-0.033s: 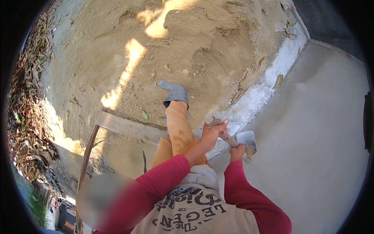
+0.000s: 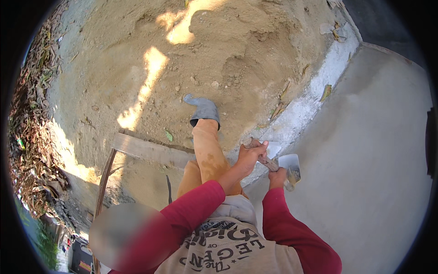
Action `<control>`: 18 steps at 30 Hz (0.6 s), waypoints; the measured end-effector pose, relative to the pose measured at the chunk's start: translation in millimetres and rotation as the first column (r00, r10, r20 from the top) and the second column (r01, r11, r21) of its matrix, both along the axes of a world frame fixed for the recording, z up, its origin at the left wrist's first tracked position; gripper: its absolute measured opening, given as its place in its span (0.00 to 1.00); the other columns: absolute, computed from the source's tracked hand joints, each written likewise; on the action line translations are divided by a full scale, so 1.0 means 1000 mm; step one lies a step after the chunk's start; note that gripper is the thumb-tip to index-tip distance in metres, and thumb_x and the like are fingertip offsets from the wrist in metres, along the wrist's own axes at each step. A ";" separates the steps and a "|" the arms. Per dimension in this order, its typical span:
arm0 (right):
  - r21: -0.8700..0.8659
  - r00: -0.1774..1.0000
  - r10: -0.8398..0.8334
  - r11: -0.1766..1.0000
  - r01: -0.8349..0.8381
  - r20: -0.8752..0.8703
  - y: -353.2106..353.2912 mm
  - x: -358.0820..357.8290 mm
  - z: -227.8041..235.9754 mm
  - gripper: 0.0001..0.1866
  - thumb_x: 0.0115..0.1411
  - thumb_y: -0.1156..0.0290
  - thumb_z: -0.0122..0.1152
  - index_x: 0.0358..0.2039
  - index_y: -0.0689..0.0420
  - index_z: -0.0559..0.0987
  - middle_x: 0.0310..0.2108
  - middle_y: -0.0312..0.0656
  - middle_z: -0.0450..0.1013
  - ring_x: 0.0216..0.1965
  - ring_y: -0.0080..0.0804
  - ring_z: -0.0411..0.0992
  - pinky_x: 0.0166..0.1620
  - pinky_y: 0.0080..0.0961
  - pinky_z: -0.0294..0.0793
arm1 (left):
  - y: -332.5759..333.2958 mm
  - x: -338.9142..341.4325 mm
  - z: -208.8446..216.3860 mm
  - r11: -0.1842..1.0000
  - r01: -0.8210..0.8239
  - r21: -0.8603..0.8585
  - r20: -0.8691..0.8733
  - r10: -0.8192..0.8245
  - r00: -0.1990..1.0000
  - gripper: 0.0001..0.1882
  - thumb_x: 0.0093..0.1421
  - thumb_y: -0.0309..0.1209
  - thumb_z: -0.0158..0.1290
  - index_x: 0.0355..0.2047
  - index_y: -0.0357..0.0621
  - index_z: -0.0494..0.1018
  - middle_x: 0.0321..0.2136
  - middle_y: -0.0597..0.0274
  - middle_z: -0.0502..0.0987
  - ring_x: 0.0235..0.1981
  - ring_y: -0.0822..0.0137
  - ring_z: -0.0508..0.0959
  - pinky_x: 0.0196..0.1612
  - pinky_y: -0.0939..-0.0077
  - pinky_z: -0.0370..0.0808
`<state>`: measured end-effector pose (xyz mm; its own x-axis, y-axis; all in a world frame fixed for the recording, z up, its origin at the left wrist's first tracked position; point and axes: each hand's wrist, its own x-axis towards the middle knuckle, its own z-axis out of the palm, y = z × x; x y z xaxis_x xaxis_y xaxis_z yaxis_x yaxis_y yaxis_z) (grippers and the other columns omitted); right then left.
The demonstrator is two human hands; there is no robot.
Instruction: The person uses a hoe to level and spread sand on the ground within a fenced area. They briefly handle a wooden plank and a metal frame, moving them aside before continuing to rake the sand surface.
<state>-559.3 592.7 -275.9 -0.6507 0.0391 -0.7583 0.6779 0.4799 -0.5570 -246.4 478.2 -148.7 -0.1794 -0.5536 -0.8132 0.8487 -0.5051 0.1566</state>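
Note:
Both my hands are closed round a rough wooden handle [image 2: 268,163], which slants across in front of my waist. My left hand [image 2: 249,158] grips it near its upper left end. Lower and to the right, my right hand [image 2: 277,177] wraps round the same handle. Beside the right hand shows a pale, scoop-like blade [image 2: 290,163] with a shiny face. A second whitish flat piece [image 2: 273,148] lies behind the handle; whether either piece joins it I cannot tell. My leg stretches forward, with a grey boot [image 2: 206,113] on the sand.
Loose sandy soil [image 2: 210,64] spreads ahead, edged on the right by a whitish ledge [image 2: 315,98]. Beyond it lies a smooth grey concrete floor [image 2: 365,150]. A wooden frame [image 2: 155,153] stands left of my legs. Dry leaves [image 2: 34,141] are heaped at the far left.

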 end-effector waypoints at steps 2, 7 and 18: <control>0.095 0.931 0.364 0.926 -0.365 0.033 -0.010 0.006 -0.042 0.15 0.55 0.73 0.58 0.44 0.62 0.79 0.41 0.51 0.77 0.44 0.41 0.78 0.45 0.38 0.78 | -0.017 0.007 -0.018 0.995 0.094 0.020 0.023 -0.094 0.995 0.14 0.63 0.32 0.60 0.22 0.42 0.72 0.20 0.62 0.75 0.24 0.69 0.74 0.32 0.71 0.71; 0.384 -0.296 0.953 -0.298 -0.874 0.067 -0.081 0.115 -0.187 0.19 0.49 0.72 0.68 0.43 0.57 0.79 0.40 0.50 0.77 0.43 0.44 0.77 0.46 0.36 0.76 | -0.076 0.075 -0.033 0.987 0.154 -0.037 0.399 -0.127 0.908 0.15 0.63 0.33 0.61 0.21 0.42 0.72 0.22 0.66 0.75 0.25 0.72 0.72 0.34 0.74 0.70; -0.537 0.754 0.657 0.625 -0.567 -0.032 -0.116 0.169 -0.069 0.03 0.61 0.80 0.54 0.35 0.64 0.71 0.29 0.40 0.66 0.33 0.24 0.66 0.35 0.21 0.77 | -0.058 0.046 0.056 0.778 0.404 -0.481 0.553 -0.089 0.828 0.18 0.54 0.32 0.69 0.22 0.42 0.68 0.21 0.63 0.68 0.31 0.67 0.69 0.41 0.70 0.65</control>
<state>-390.1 476.6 -344.8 -0.2607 -0.7234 -0.6393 0.4236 0.5094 -0.7491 -200.2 420.3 -92.8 -0.0574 -0.9204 -0.3867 0.4382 -0.3713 0.8186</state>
